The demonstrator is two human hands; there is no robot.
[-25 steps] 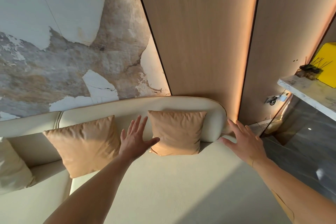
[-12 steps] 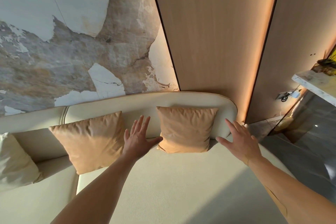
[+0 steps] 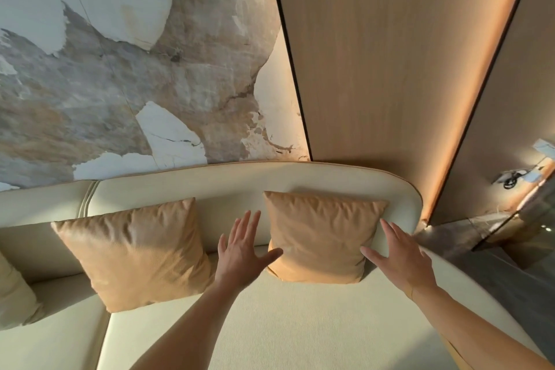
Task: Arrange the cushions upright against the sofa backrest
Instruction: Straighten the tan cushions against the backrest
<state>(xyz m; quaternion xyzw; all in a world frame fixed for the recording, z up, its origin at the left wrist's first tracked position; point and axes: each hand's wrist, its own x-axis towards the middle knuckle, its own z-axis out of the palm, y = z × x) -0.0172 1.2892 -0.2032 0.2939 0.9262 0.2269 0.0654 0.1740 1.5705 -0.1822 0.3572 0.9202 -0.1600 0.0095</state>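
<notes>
A tan cushion [image 3: 321,237] stands upright against the cream sofa backrest [image 3: 228,186] near the sofa's right end. My left hand [image 3: 243,249] is spread open at its left edge, thumb against the lower left corner. My right hand [image 3: 396,258] is spread open at its right edge, thumb touching the cushion's lower right side. A second tan cushion [image 3: 138,252] leans upright against the backrest further left. A cream cushion [image 3: 13,294] shows partly at the far left edge.
The cream sofa seat [image 3: 300,324] stretches toward me. Behind the sofa are a marble-patterned wall [image 3: 120,69] and wood panels [image 3: 390,69] with a lit strip. At right lie a dark floor [image 3: 510,273] and a wall socket with a cable [image 3: 510,179].
Both hands have closed in on the right tan cushion from either side and now touch its edges. The view has moved closer to the sofa.
</notes>
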